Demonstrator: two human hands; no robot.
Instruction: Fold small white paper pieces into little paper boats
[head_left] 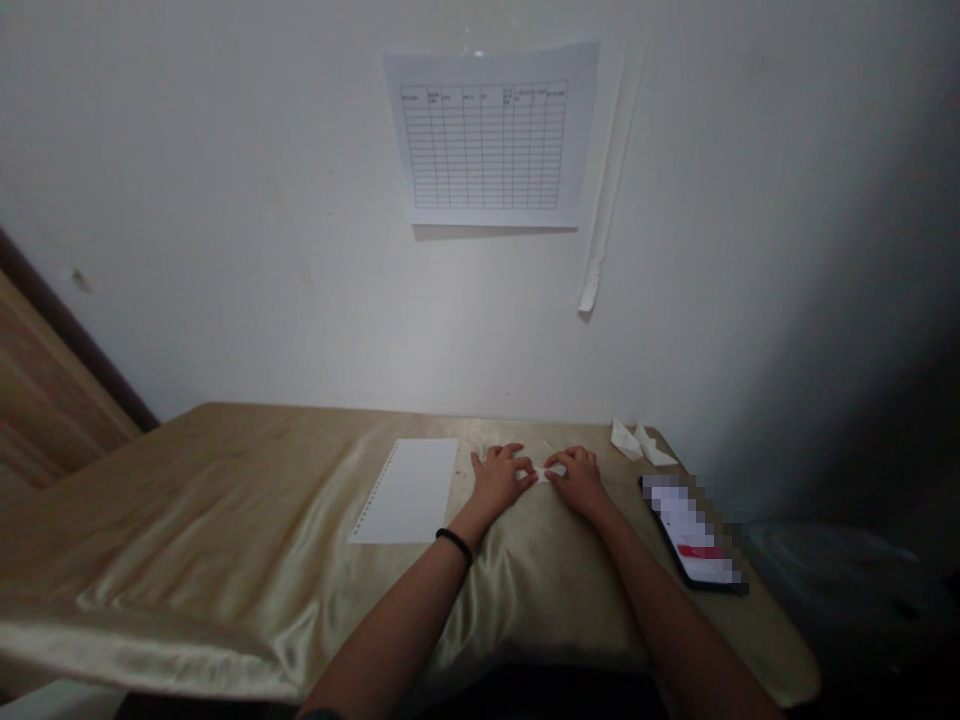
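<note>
Between my two hands lies a small folded piece of white paper [542, 476], low on the cloth-covered table. My left hand [504, 477], with a black band on its wrist, pinches the paper's left side between thumb and forefinger. On the right side, my right hand [579, 481] grips it the same way. The fingers hide much of the paper, so its full shape does not show. Just left of my left hand rests a flat white sheet [411, 491] with punched holes down its left edge.
Two folded white paper shapes [641, 443] stand at the table's back right corner. Nearer me lies a phone [694, 535] with its screen lit. The gold tablecloth [225, 520] is wrinkled. A printed chart [491, 140] hangs on the wall behind.
</note>
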